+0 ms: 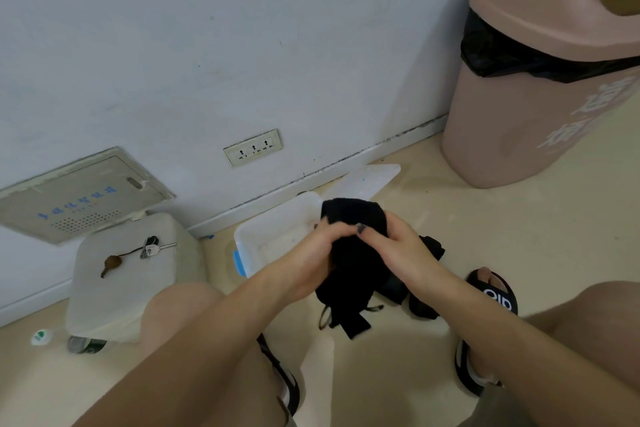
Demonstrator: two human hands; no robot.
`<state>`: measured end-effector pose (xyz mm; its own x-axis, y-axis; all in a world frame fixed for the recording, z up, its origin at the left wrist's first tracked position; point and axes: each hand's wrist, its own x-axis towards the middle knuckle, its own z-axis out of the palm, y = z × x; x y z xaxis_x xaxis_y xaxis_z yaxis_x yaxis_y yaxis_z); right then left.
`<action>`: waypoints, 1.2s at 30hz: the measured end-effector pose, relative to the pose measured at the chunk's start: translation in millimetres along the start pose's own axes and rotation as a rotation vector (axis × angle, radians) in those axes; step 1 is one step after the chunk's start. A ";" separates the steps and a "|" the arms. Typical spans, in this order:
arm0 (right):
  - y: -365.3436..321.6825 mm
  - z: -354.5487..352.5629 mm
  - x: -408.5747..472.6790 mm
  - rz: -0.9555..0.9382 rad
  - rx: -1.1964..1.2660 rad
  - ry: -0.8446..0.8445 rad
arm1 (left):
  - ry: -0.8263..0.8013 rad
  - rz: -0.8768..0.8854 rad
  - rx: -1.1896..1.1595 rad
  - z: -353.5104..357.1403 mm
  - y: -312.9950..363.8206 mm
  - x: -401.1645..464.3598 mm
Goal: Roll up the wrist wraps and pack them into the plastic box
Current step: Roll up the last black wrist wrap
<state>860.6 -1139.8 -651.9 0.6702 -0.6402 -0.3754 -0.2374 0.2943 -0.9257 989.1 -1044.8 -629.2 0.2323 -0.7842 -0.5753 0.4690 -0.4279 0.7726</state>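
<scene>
A black wrist wrap (353, 253) is held up between both hands, just right of the clear plastic box (273, 236) on the floor. My left hand (318, 250) grips its left side and my right hand (391, 246) grips its right side, fingers curled into the fabric. The wrap's loose end (349, 322) hangs down toward the floor. More black wrap fabric (424, 302) lies on the floor under my right hand. The box stands open and looks empty; it has a blue clip on its near-left side.
The box lid (367, 180) leans by the wall behind the box. A white stool (131, 274) with keys on it stands at left. A pink bin (540, 80) stands at right. My knees and black slippers (495, 295) frame the floor space.
</scene>
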 end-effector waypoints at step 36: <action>-8.7 -9.2 -4.2 0.132 0.099 0.014 | 0.125 0.080 0.327 -2.4 5.1 1.8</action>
<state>853.4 -1146.2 -642.7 0.6281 -0.6009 -0.4943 -0.2513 0.4445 -0.8598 993.9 -1047.3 -627.0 0.3689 -0.7689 -0.5222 0.1519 -0.5044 0.8500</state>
